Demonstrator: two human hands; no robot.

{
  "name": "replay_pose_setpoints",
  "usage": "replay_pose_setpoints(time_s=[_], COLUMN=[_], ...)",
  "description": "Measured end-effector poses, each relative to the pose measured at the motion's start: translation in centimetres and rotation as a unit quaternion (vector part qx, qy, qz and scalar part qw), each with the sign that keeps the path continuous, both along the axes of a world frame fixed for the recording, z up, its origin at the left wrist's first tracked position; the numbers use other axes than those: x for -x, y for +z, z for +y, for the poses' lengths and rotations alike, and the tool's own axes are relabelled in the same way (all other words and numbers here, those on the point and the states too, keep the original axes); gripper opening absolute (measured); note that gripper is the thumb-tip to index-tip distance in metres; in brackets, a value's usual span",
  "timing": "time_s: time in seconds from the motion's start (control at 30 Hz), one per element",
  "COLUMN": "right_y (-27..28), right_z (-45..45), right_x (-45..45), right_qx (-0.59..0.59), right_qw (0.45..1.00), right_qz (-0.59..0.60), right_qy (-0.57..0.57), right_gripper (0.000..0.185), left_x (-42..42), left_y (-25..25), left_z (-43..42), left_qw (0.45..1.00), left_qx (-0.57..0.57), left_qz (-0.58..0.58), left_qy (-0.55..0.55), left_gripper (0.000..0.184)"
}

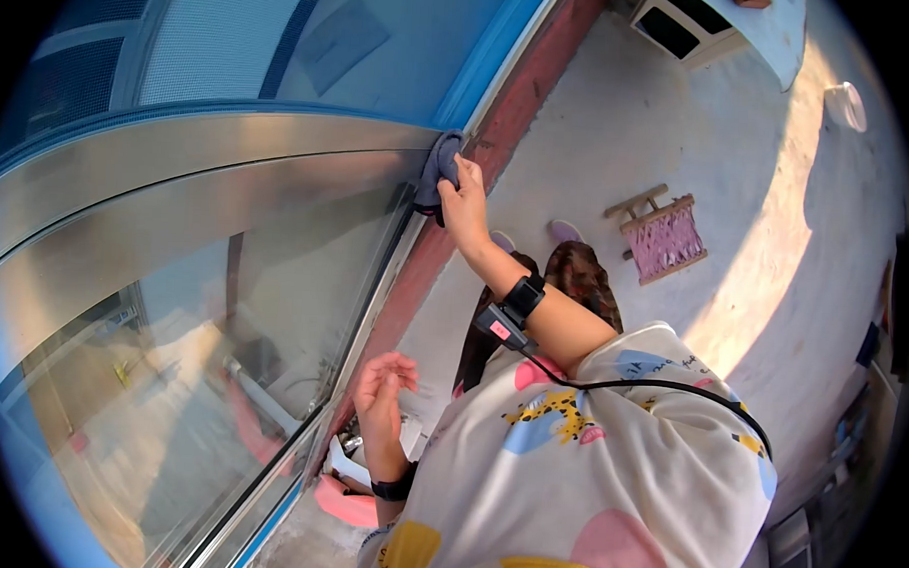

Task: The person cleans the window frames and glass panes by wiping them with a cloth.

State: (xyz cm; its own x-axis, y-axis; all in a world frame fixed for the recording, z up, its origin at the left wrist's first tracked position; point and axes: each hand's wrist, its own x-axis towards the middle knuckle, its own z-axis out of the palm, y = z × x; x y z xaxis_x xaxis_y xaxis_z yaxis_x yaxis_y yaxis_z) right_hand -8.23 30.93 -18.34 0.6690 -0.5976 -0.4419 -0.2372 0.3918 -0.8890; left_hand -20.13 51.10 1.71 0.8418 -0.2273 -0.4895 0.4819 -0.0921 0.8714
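Note:
My right hand [464, 209] grips a dark grey-blue cloth [438, 173]. The cloth is pressed against the edge of a glass door, where its brushed metal crossbar [319, 139] meets the side frame. My left hand [380, 397] hovers lower down, beside the lower glass pane [274, 278]; its fingers are loosely bent and hold nothing. Black bands circle both wrists, and the right forearm also carries a small black device [503, 326] with a cable running from it.
A pink basin [345, 503] with items in it stands below my left hand. On the concrete floor is a small stool [664, 239] with a pink woven seat. Farther off are a white container [846, 105] and a blue-topped table [769, 35]. A reddish sill [521, 111] runs along the door.

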Motion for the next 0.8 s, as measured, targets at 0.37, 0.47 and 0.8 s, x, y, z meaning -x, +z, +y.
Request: replay_pose_setpoints(time_s=[0.37, 0.47, 0.8], right_y=[3.9, 3.2, 1.9], right_z=[-0.4, -1.4, -1.6], right_x=[1.1, 0.5, 0.8], right_qx=[0.009, -0.041, -0.017], right_qw=[0.998, 0.999, 0.999], right_qz=[-0.057, -0.021, -0.015], right_qy=[-0.004, 0.015, 0.040], right_gripper=[0.047, 0.046, 0.044], left_x=[-2.4, -2.4, -2.0], left_y=[-0.9, -1.0, -1.2], left_z=[-1.1, -1.0, -1.4], left_qw=[0.997, 0.998, 0.997], left_qx=[0.019, 0.015, 0.002], left_qz=[0.033, 0.032, 0.021], left_qy=[-0.060, -0.050, -0.072], left_gripper=[0.025, 0.025, 0.026])
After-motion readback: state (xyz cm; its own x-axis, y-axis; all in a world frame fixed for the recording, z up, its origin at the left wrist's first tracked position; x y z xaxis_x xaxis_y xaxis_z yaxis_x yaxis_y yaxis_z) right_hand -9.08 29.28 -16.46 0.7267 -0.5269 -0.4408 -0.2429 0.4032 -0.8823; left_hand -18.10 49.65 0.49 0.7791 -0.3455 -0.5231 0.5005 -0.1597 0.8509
